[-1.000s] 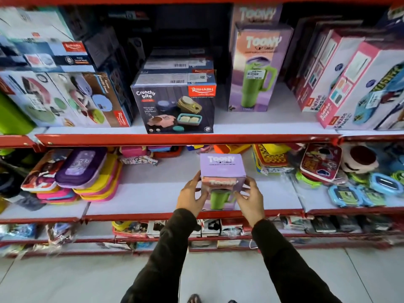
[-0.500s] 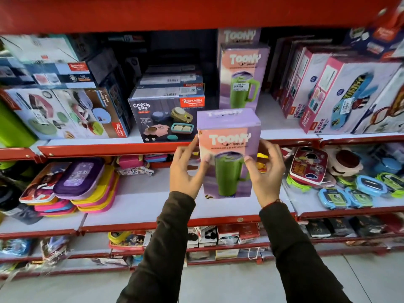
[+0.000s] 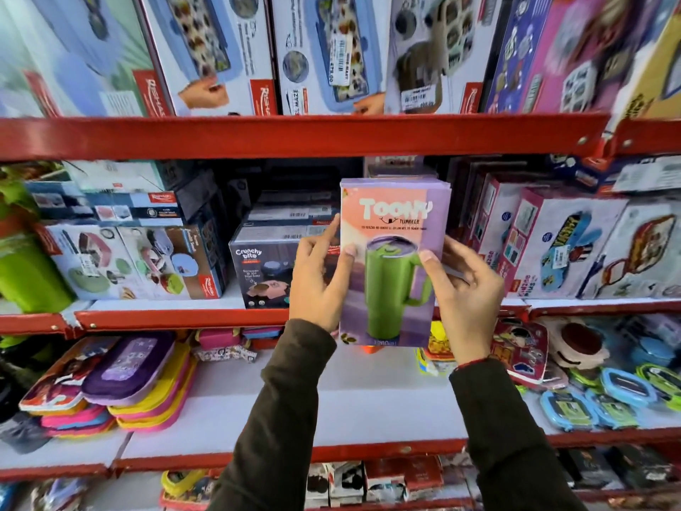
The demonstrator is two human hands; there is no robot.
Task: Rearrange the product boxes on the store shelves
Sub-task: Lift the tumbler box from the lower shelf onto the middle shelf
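Note:
A purple and pink Toony tumbler box point(image 3: 392, 230) with a green mug printed on it is held upright in the air, level with the middle shelf point(image 3: 177, 319). My left hand point(image 3: 318, 278) grips its left edge, thumb on the front. My right hand point(image 3: 466, 289) grips its right edge. The box covers the shelf space behind it, where the tops of more tumbler boxes point(image 3: 396, 167) peek out above it.
A dark Crunchy Bite box point(image 3: 261, 271) stands just left of the held box. Pink lunch-box cartons point(image 3: 563, 248) fill the right of that shelf. Large boxes point(image 3: 324, 53) line the top shelf. Pouches point(image 3: 129, 381) and small containers point(image 3: 608, 396) lie on the lower shelf.
Both hands have lifted the tumbler box from the lower shelf up to the level of the middle shelf. The view has tilted upward, showing the top shelf.

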